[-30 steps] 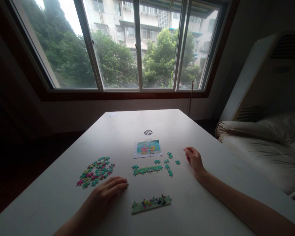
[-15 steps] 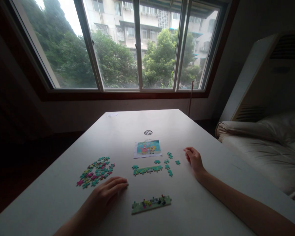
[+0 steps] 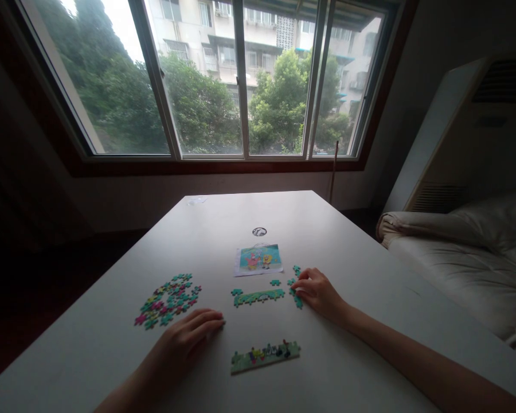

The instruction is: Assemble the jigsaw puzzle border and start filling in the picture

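My left hand [image 3: 188, 336] lies flat on the white table [image 3: 370, 269], fingers stretched out, just right of a heap of loose puzzle pieces [image 3: 167, 299]. My right hand [image 3: 316, 289] rests with curled fingers over the scattered teal pieces [image 3: 296, 287] at the right end of a joined teal strip [image 3: 258, 296]. Whether its fingertips grip a piece I cannot make out. A second joined strip [image 3: 265, 355] with coloured figures lies nearer to me, between my arms. A small reference picture [image 3: 258, 258] sits behind the teal strip.
A small round dark object [image 3: 259, 232] lies beyond the picture, and a clear item [image 3: 196, 201] sits near the table's far edge. A white bed with bedding [image 3: 456, 246] stands to the right. A wide window [image 3: 241, 80] fills the far wall.
My right hand has slid left from the bare table onto the scattered teal pieces, covering the rightmost one. My left hand has not moved.
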A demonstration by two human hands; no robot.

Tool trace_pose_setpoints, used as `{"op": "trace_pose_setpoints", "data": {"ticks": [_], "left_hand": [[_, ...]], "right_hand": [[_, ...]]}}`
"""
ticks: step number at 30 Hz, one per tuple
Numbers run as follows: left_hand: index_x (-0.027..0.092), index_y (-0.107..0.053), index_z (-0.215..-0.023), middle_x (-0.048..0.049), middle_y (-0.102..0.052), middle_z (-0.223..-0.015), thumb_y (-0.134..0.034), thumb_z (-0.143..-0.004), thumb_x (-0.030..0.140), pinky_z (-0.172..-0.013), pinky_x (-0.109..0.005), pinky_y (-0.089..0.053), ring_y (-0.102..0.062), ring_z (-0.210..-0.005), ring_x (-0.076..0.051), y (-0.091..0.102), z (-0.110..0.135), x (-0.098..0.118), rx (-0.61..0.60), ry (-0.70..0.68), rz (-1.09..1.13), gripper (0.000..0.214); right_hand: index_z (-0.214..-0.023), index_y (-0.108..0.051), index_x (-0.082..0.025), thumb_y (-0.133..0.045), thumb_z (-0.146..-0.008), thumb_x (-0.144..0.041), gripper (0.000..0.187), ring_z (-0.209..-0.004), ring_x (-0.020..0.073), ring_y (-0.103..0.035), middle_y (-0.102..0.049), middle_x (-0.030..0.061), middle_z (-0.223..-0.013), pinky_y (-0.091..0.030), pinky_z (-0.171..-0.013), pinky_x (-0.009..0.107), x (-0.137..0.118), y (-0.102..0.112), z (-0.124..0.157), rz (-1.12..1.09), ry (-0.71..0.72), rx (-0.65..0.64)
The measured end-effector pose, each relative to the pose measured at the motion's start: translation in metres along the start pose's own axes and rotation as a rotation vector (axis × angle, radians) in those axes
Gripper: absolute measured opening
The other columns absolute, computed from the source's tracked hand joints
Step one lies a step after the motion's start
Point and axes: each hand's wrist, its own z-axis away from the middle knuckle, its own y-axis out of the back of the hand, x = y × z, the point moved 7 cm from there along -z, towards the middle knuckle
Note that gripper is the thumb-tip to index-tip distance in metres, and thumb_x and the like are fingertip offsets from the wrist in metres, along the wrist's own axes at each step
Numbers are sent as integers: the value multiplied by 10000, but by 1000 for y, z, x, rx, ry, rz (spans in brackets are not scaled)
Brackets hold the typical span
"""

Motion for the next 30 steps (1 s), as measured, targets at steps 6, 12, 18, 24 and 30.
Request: {"op": "trace_pose_setpoints", "data": {"ticks": [6, 12, 18, 24, 30], "left_hand": [[227, -602, -1067, -67, -657, -1045, -371, -907, 166, -854, -245, -492, -610, -970, -167, 0, 1, 0, -6, 7, 5, 288], [227, -600, -1062, -62, -655, -1047, -379, -905, 169, -856, -242, -491, -606, -978, -166, -1, 0, 0, -14, -2, 6, 278], [222, -606, -1052, -63, -663, -1025, -378, -906, 173, -855, -246, -492, -616, -954, -163, 0, -1, 1, 5, -16, 2, 275], [219, -601, -1062, -62, -656, -1045, -368, -904, 159, -869, -253, -485, -605, -978, -163, -3, 2, -2, -18, -2, -1, 288], [219, -600, -1068, -64, -651, -1059, -365, -906, 160, -869, -254, -486, -602, -981, -163, -4, 2, -2, -31, -2, -5, 292]], "right_hand": [[-836, -689, -237, -591, -755, -165, 146, -845, 211, -530, -605, 51, -869, -402, -788, 348, 7, 0, 0, -3, -53, 19], [-792, -647, -195, -623, -702, -146, 105, -863, 210, -530, -600, 57, -882, -398, -786, 339, 12, 0, -1, -51, -108, 22], [-769, -601, -180, -616, -668, -103, 128, -806, 195, -536, -603, 37, -803, -407, -741, 316, 10, 5, 0, -90, -138, 41], [-744, -576, -185, -583, -713, -141, 55, -729, 169, -556, -598, 15, -739, -424, -676, 281, 6, 12, 1, -223, -133, 102], [-809, -599, -180, -527, -778, -230, 93, -696, 167, -536, -613, 35, -754, -420, -666, 296, 15, 26, 3, -304, -171, 288]]}}
